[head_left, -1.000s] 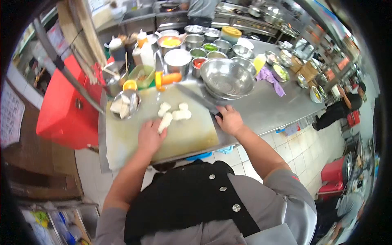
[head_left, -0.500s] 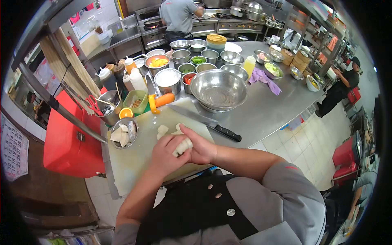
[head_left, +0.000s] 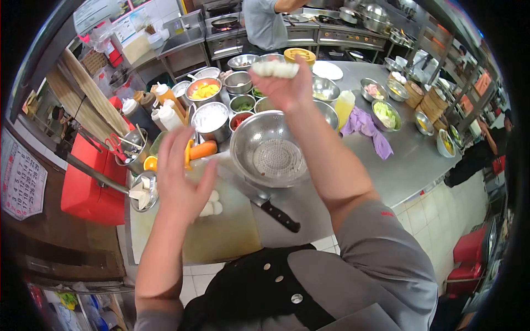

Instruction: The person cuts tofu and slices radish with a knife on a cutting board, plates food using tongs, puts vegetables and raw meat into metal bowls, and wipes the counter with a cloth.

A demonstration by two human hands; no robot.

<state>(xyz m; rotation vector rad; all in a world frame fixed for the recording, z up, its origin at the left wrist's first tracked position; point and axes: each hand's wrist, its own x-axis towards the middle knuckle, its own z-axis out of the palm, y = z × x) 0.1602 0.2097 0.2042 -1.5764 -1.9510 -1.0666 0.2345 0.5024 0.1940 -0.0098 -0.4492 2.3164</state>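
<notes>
My right hand (head_left: 287,91) is raised above the metal bowls, carrying a row of white rounded food pieces (head_left: 274,69) along its fingers and palm. Fingers spread and slightly blurred, my left hand (head_left: 185,179) hovers over the cutting board (head_left: 226,240) with nothing in it. A few more white pieces (head_left: 211,208) lie on the board beside that hand. The knife (head_left: 280,215) rests right of them, its black handle towards me. A perforated steel bowl (head_left: 243,157) stands below my right forearm. Near my left fingers are a carrot (head_left: 203,149) and a yellow-handled peeler (head_left: 188,154).
Left of the board sit a small bowl (head_left: 153,204) of pale pieces and half an orange (head_left: 150,163). Squeeze bottles (head_left: 168,117) and several ingredient pots stand behind. A purple cloth (head_left: 364,127) lies right. A co-worker (head_left: 265,25) stands at the stoves.
My hands have parted from around the white pieces. The right hand has lifted forward over the bowls with them; the left has opened and moved left. The view has shifted.
</notes>
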